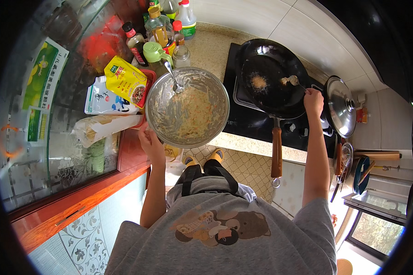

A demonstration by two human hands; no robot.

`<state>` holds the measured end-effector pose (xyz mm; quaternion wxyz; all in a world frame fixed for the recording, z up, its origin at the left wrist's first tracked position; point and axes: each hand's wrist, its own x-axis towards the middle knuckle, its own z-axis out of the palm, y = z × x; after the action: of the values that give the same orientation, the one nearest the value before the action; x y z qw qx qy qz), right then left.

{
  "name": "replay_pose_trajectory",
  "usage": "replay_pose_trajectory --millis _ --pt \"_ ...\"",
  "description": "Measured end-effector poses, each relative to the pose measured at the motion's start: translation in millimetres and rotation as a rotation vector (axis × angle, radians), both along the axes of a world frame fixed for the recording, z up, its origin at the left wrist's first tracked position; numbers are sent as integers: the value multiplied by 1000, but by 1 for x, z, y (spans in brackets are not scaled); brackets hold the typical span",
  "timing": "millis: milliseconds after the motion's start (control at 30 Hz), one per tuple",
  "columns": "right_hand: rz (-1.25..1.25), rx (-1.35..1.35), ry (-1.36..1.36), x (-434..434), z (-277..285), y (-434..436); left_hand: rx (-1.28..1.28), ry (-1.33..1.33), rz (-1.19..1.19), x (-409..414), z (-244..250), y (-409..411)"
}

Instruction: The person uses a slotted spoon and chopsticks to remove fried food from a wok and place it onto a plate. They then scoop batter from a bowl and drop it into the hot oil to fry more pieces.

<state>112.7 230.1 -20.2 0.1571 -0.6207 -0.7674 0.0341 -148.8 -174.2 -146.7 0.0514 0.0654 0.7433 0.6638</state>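
My left hand grips the near-left rim of a stainless steel mixing bowl. Pale batter flecked with orange bits coats its inside, and a metal spoon leans against the bowl's far wall. Over the right side of a black frying pan, my right hand holds a second spoon with batter on it. A small pale lump sits by that spoon's tip. Further left in the pan is a browned, bubbling patch. The pan's wooden handle points towards me.
The pan stands on a black gas hob, with a glass lid upright at its right. Sauce bottles, a green-lidded jug and a glass jar crowd the back left. Seasoning pouches and wrapped noodles lie left of the bowl.
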Motion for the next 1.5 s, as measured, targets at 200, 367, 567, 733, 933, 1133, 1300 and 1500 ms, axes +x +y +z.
replay_pose_trajectory --millis 200,367,567,733,933,1133,1300,1500 --pt "-44 -161 372 23 -3 13 -42 66 27 0 -1 1" --pt "-41 -425 692 22 26 -6 -49 90 56 1 -6 3" --pt "18 -675 1015 14 55 -33 73 -64 49 2 -13 8" --pt "149 -820 1049 -5 78 -74 -74 81 56 -4 -18 15" --pt "336 -969 721 -60 77 -126 -8 67 58 -3 -12 23" --pt "783 -662 253 -133 -3 -178 -31 68 81 -1 -4 26" --pt "1026 -375 -295 -176 -41 -219 -21 72 75 -3 -9 24" --pt "1278 -85 -368 -177 -59 -214 -31 99 91 -4 -18 27"
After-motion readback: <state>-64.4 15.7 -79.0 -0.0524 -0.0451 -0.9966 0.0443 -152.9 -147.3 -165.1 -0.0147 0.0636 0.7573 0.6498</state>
